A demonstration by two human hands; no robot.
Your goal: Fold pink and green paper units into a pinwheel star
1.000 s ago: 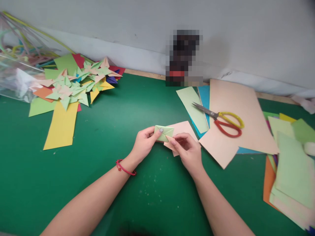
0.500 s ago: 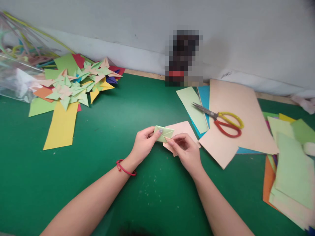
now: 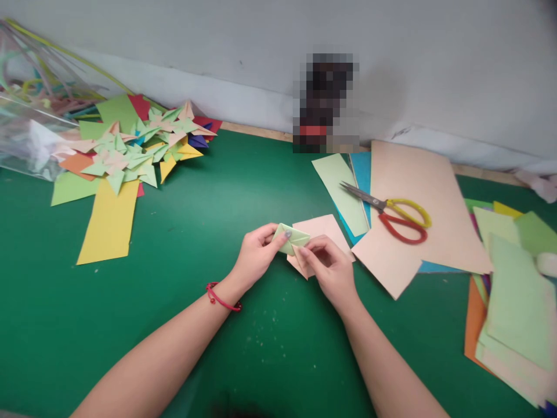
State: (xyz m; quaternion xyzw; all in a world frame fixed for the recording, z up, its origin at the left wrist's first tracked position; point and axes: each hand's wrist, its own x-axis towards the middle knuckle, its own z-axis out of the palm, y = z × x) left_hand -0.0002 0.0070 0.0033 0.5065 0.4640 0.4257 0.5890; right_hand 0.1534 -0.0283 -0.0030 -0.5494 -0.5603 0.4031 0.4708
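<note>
Between thumb and fingers, my left hand [image 3: 257,252] pinches a small folded piece of light green paper [image 3: 297,235]. My right hand [image 3: 331,268] closes on a folded piece of peach paper [image 3: 301,259], whose edge meets the lower right side of the green one. The fingers partly cover the spot where the two papers touch, so I cannot tell whether one is tucked into the other. Beneath both hands lies a flat peach sheet [image 3: 328,227] on the green table.
Scissors [image 3: 383,204] with yellow and red handles rest on peach card [image 3: 418,174] to the right. Loose colored sheets [image 3: 520,307] are stacked at far right. Folded paper stars [image 3: 119,158] and a clear bag [image 3: 32,136] sit at the back left. A pixelated object [image 3: 326,101] stands by the wall.
The green paper has shifted slightly right and is tilted a little differently. The peach piece has turned slightly downward along its edge. Both hands keep their hold.
</note>
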